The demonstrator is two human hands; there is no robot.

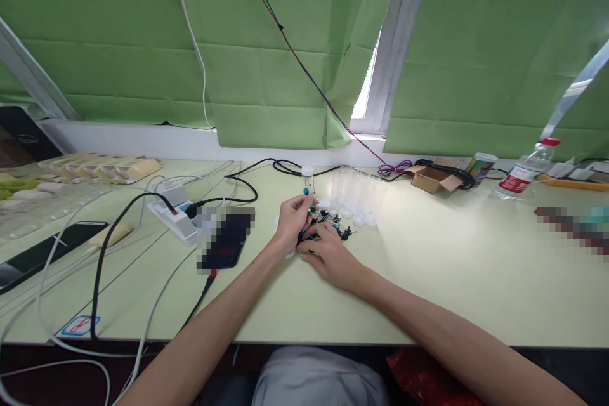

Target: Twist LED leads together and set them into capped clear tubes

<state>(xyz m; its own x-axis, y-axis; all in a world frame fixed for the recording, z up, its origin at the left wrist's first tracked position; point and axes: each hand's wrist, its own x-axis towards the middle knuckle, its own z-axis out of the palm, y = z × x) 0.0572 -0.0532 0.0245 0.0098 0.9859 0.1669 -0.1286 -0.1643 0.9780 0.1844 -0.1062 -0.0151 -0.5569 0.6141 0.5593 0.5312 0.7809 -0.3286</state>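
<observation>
Small pin-legged parts are lying in a loose dark heap right at your fingertips, with spots of blue and green showing. They're probably being light and hard-bodied, with thin legs that could be bending if squeezed, so bodies are looking like the better hold than pins.

Your left hand is resting at the heap's 10 o'clock, palm inward, thumb and fingers pinching together beside a green piece; can't tell if you're actually gripping it. Your right hand is lying low at 5 o'clock, knuckles up, fingers bent down onto the parts; whether they're holding one isn't showing. Both forearms are slanting in, from 7 and 4.

Going outward, a white-capped clear tube is standing at 12, just past your left fingertips, maybe touching. More clear tubes are clustering at 1, white discs at their bases. A phone is lying at 9, a power strip beyond it. A cardboard box is sitting at 2, a bottle farther out.
</observation>
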